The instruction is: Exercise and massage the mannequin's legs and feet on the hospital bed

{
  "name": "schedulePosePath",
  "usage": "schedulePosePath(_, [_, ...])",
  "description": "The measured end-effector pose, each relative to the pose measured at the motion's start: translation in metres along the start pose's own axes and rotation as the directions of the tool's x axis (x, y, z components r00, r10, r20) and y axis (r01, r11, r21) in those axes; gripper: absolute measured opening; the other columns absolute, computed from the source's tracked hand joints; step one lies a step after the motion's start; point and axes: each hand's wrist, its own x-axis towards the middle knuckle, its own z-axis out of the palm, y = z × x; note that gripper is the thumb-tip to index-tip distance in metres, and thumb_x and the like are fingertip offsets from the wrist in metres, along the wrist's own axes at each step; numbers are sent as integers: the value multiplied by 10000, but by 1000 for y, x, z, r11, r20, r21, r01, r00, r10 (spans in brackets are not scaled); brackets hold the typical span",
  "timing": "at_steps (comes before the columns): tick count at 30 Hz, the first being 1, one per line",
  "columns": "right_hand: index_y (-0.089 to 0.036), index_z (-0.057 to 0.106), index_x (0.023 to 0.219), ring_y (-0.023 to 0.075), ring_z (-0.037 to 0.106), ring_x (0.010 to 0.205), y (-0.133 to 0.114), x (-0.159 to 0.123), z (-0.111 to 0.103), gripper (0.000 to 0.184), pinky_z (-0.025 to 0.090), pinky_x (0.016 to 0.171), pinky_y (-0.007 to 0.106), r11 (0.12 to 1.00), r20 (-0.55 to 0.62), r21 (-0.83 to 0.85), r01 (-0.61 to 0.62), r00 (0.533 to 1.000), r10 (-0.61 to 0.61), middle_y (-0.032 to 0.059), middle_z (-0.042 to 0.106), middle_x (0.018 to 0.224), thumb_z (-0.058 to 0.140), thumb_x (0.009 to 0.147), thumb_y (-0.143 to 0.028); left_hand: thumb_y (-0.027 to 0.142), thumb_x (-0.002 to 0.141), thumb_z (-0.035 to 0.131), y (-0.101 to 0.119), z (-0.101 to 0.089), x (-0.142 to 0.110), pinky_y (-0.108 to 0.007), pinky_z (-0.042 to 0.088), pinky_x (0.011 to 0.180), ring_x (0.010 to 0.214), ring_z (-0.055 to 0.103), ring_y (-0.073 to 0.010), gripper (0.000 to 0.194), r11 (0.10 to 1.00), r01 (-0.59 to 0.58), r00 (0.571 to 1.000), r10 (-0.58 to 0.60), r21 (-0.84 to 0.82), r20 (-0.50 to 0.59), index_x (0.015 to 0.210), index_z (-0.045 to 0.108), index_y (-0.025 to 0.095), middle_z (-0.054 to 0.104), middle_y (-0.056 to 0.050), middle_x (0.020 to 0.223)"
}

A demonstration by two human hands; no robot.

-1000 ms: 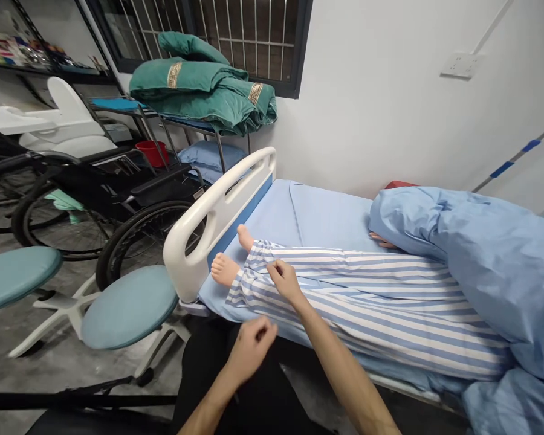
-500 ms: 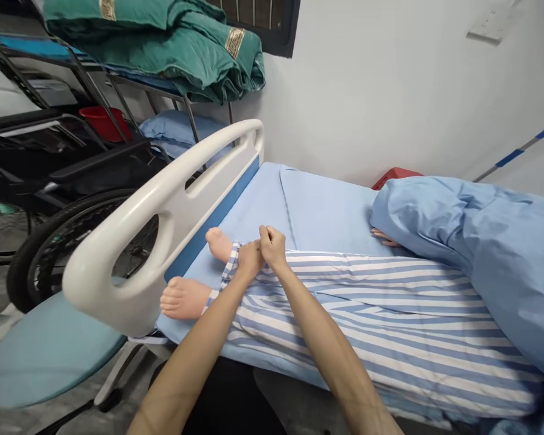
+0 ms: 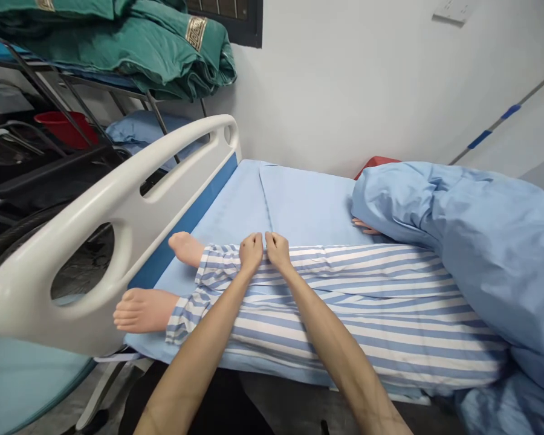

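The left hand (image 3: 251, 252) and right hand (image 3: 278, 251) curl narrowly side by side, pinching the mannequin's blue-striped trousers (image 3: 353, 320). A bare foot (image 3: 145, 310) rests on the blue bed sheet (image 3: 308, 202) beside the white bed footboard (image 3: 118, 199).

From where we look, the blue duvet (image 3: 480, 260) hides the upper body of the manikin (image 3: 362, 308), and the top edge cuts off the green quilts (image 3: 131, 48) at far left.

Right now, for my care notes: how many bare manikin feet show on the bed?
2: the upper foot and the lower foot, both sticking out of striped pajama cuffs beside the white footboard.
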Motion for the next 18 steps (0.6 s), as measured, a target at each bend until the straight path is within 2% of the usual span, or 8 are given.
schedulePosePath(2, [-215, 393, 555, 121, 383, 525, 4, -2, -11, 380, 272, 543, 242, 989, 41, -117, 89, 996, -84, -31, 422, 509, 334, 887, -389, 332, 836, 382, 0, 7, -4, -237, 278, 551, 553, 415, -120, 332, 996, -18, 997, 12, 87, 71, 538, 440, 198, 503, 4, 536])
schedulePosePath(5, [-216, 420, 579, 119, 358, 511, 10, 0, -28, 346, 256, 560, 249, 946, 101, -243, 213, 976, -194, -36, 407, 508, 379, 876, -390, 345, 832, 382, 9, 11, -3, -240, 267, 538, 529, 377, -112, 355, 999, -27, 999, 26, 25, 26, 508, 394, 199, 456, 17, 501])
schedulePosePath(8, [-214, 364, 542, 113, 345, 505, 23, 7, -46, 386, 254, 548, 244, 970, 8, -220, 98, 995, -99, -42, 370, 492, 339, 886, -388, 366, 826, 381, 27, 22, -3, -234, 294, 541, 517, 362, -107, 366, 986, -57, 998, 55, -156, -17, 501, 338, 205, 378, 35, 476])
schedulePosePath(11, [-213, 335, 511, 109, 354, 505, 39, 20, -63, 411, 265, 530, 237, 995, -43, -95, -25, 999, 21, -47, 355, 471, 322, 880, -394, 359, 820, 380, 40, 41, -9, -235, 290, 534, 510, 354, -105, 363, 981, -36, 997, 48, -192, 58, 495, 335, 204, 357, 37, 473])
schedulePosePath(15, [-208, 320, 508, 99, 320, 503, 54, 30, -89, 412, 258, 528, 238, 997, -144, -79, -7, 990, -4, -60, 324, 470, 365, 862, -414, 338, 813, 386, 53, 62, -18, -245, 253, 526, 502, 319, -99, 374, 993, -72, 992, 82, -94, 97, 476, 310, 196, 327, 38, 463])
schedulePosePath(18, [-207, 331, 508, 101, 317, 512, 63, 25, -103, 408, 250, 524, 241, 996, -119, -84, -26, 993, 16, -59, 328, 476, 372, 854, -419, 362, 825, 369, 69, 77, -21, -235, 282, 531, 512, 343, -98, 375, 974, -84, 988, 108, -213, 108, 492, 304, 201, 333, 40, 475])
